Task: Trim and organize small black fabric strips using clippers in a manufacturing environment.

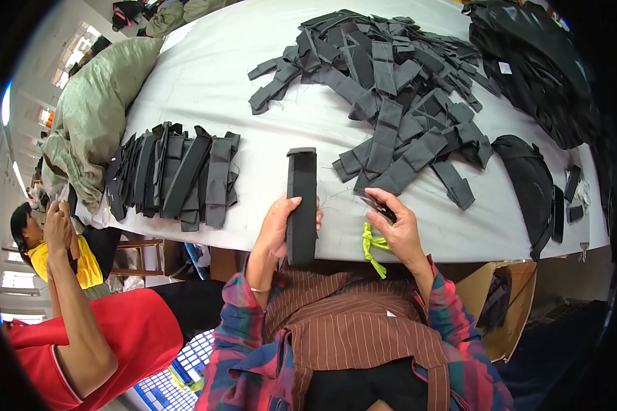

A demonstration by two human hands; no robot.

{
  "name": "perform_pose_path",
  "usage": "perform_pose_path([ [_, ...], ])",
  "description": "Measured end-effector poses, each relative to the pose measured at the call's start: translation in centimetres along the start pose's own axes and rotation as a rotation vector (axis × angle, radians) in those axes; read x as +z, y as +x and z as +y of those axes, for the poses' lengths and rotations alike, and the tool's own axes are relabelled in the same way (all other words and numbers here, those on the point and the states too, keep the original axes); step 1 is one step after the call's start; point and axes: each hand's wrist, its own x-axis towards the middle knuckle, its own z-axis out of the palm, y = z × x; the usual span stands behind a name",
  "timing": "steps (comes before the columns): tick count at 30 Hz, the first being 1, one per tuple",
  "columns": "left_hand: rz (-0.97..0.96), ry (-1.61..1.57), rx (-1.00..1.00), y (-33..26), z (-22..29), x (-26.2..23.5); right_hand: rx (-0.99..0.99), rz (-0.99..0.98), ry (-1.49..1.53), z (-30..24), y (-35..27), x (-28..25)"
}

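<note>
My left hand (277,222) is closed around a long black fabric strip (301,205), held upright over the table's near edge with a folded flap at its top. Thumb in front, fingers behind. Just to the right, my right hand (399,229) is closed on small dark thread snips (384,208), their tip pointing left toward the strip. A neon yellow-green cord (368,248) hangs below that hand. Beyond it spreads a big loose heap of dark fabric strips (391,130). Left of my left hand lies a row of similar strips (175,175) laid side by side.
White cloth covers the table (253,147). At the right lie black bags (528,178) and a shiny black bundle (538,68). A greenish sack (106,103) leans on the left edge. Below are a cardboard box (521,301) and a blue crate (161,390). A red-shirted person (130,332) sits close left.
</note>
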Motion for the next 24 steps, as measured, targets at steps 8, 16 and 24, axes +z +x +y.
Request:
perform_pose_path([
  [8, 0.042, -0.268, -0.037, -3.4, -2.2, 1.0, -0.199, -0.093, -0.312, -3.3, 0.5, 2.2],
  [16, 0.049, -0.298, -0.012, -4.3, -2.9, 2.3, -0.428, -0.014, -0.629, -3.6, 0.2, 3.7],
  [24, 0.076, -0.255, 0.014, -4.7, -3.0, 3.3, -0.405, 0.054, -0.590, -3.5, -0.3, 4.3],
])
